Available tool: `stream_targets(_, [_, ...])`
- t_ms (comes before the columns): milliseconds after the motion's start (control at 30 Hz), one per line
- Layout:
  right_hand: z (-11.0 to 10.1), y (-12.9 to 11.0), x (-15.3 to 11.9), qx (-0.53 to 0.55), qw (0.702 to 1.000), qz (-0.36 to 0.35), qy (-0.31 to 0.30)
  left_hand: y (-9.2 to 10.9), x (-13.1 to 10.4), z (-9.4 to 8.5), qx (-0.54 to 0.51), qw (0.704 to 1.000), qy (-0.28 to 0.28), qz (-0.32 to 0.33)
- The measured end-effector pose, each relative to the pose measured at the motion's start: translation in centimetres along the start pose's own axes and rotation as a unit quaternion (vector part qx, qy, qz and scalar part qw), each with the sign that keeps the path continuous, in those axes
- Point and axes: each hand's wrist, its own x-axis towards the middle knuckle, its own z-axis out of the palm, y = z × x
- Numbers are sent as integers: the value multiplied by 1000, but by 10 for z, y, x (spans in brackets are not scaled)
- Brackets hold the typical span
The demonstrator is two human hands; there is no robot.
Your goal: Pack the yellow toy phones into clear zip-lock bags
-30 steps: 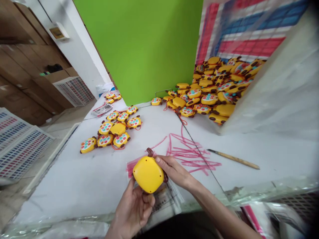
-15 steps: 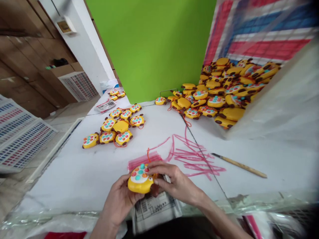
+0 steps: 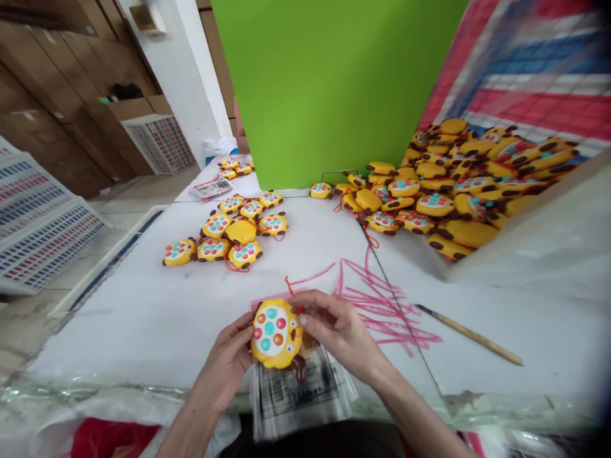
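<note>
Between my hands, above the near part of the table, is a yellow animal-shaped toy (image 3: pixel 277 334) with a white panel of coloured round buttons and brown feet. My left hand (image 3: pixel 229 356) grips its left edge, fingers closed on it. At the upper right edge, my right hand (image 3: pixel 334 327) pinches the toy close to its orange cord (image 3: pixel 289 286). Beneath it lies a stack of printed plastic bags or sheets (image 3: pixel 305 394), partly hidden by the toy.
Several similar toys (image 3: pixel 241 231) lie left of centre, and a large pile (image 3: pixel 434 168) spills from the right. A green board (image 3: pixel 334 89) stands behind. A wooden-handled brush-like tool (image 3: pixel 472 336) rests at right. Pink scribbles mark the white table (image 3: pixel 143 324). White crates (image 3: pixel 52 229) stand left.
The toy has been turned so its button side and face point more towards me. My right hand has shifted to its upper right edge. The whole view has shifted slightly.
</note>
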Motion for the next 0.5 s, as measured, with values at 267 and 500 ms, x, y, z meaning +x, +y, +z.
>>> stream_targets(267, [-7, 42, -18, -75, 995, 26, 65, -8, 3, -1, -107, 994, 7, 35])
stream_targets(500, [16, 44, -16, 45, 996, 55, 46, -22, 1, 18, -114, 992, -24, 43])
